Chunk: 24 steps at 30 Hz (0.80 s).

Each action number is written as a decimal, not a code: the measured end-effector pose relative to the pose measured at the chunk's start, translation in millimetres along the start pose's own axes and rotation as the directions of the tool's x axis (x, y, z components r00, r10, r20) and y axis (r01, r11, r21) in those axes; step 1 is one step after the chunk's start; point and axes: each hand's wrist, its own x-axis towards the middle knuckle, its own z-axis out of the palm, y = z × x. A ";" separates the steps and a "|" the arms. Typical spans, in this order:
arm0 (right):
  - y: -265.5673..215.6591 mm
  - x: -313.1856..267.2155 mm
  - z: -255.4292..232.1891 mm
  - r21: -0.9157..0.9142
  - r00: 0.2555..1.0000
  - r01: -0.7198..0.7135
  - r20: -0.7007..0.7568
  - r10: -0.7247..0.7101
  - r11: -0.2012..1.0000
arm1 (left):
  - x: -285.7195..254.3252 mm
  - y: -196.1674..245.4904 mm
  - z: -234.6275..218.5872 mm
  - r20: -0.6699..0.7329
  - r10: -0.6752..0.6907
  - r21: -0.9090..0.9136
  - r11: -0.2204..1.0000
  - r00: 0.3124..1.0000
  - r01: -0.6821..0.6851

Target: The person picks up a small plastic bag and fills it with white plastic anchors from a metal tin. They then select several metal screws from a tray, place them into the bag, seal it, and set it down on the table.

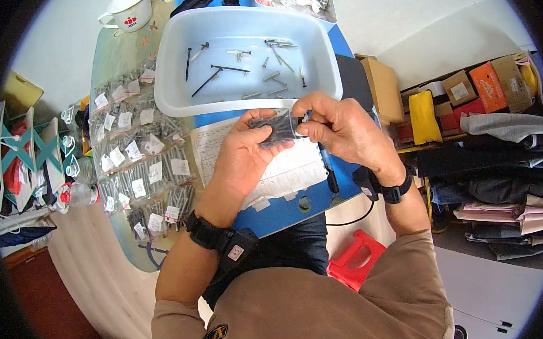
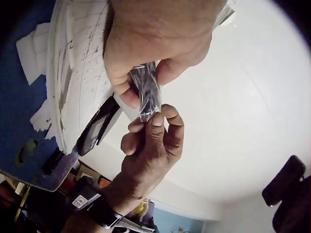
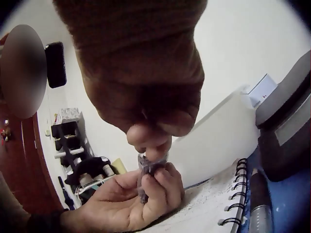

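A small clear plastic bag of dark screws (image 1: 275,131) is held above the notebook, near the front rim of the white tub (image 1: 244,107). My left hand (image 1: 243,156) grips the bag from below, thumb on its top; in the left wrist view the bag (image 2: 147,90) hangs between that hand's thumb and fingers. My right hand (image 1: 347,133) pinches the bag's open-looking end with thumb and forefinger, also seen in the left wrist view. In the right wrist view the left hand (image 3: 131,199) holds the bag's lower part below the right fingertips.
Loose screws and bolts (image 1: 271,75) lie in the tub. Several labelled bags of screws (image 1: 138,187) cover the left of the table. A written notebook (image 1: 289,176) and a black pen (image 1: 332,180) lie under the hands. A lidded mug (image 1: 129,8) stands at the back left.
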 end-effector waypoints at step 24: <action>5.8 0.8 9.0 -0.092 0.991 0.052 -0.119 -0.063 0.994 | 0.4 -2.0 -2.8 0.042 0.019 0.079 0.997 0.999 -0.022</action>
